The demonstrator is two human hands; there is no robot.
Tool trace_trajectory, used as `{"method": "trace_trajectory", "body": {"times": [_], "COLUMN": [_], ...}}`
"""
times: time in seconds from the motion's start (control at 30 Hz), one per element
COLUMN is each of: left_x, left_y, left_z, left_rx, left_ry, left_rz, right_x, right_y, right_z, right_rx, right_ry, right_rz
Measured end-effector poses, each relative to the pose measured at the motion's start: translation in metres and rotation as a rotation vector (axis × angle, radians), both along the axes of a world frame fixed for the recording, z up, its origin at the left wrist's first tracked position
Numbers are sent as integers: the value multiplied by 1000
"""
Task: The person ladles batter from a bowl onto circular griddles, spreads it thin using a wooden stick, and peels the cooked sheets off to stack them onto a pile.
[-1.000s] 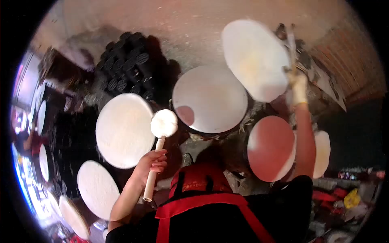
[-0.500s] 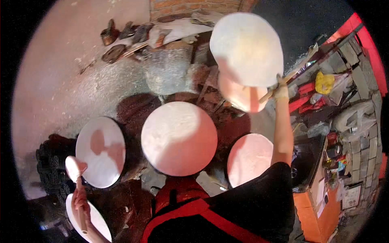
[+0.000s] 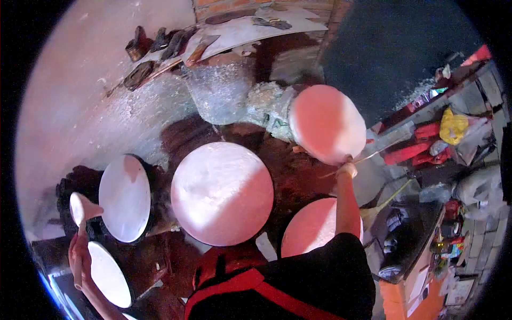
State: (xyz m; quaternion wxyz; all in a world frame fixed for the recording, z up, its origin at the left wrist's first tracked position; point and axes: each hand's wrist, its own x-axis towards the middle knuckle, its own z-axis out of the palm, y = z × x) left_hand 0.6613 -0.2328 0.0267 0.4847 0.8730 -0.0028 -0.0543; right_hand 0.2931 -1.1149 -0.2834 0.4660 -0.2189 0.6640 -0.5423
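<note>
My left hand (image 3: pixel 79 253) is closed round the wooden handle of a tool with a white, flared head (image 3: pixel 80 209), held upright at the far left. At the right, my right hand (image 3: pixel 348 169) is closed on a thin stick (image 3: pixel 373 152). It is at the lower edge of a thin round white sheet (image 3: pixel 325 125), half in reddish shadow. Whether the fingers also touch the sheet, I cannot tell. In front of me is a large round white plate (image 3: pixel 221 192). Beside it are another round plate (image 3: pixel 125 197) on the left and one (image 3: pixel 309 229) partly under my right forearm.
A further white disc (image 3: pixel 109 274) lies beside my left forearm. Black cylinders like coal briquettes (image 3: pixel 66 186) are stacked at the left. A ledge (image 3: pixel 234 40) at the back holds shoes and a can. An orange cabinet (image 3: pixel 410 293) and bags (image 3: pixel 453 128) stand at the right.
My right hand has come down and slightly left, and the white sheet has moved down with it, from raised to lower. My left hand and the tool have shifted a little left.
</note>
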Motion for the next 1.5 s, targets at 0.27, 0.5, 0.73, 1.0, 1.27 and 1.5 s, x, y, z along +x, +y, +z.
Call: {"method": "trace_trajectory", "body": {"times": [0.27,0.5,0.73,1.0,1.27,1.5], "left_x": [-15,69,120,151,170,106], "left_y": [-86,-112,-99,-46,8,87], "left_z": [48,-31,-177,-164,-123,-172], "left_rx": [-513,-1243,232,404,431,152], "left_ry": [220,1027,17,-429,-692,-279], "left_rz": [1,130,-216,-212,-81,52], "right_x": [-43,82,188,257,339,300], "right_y": [79,280,537,700,710,721], "right_z": [-33,29,-13,82,62,60], "right_rx": [-396,112,266,-692,-252,-37], "right_ry": [-217,-243,-740,1039,52,-526], "right_rz": [429,1019,1545,1456,1588,1346]}}
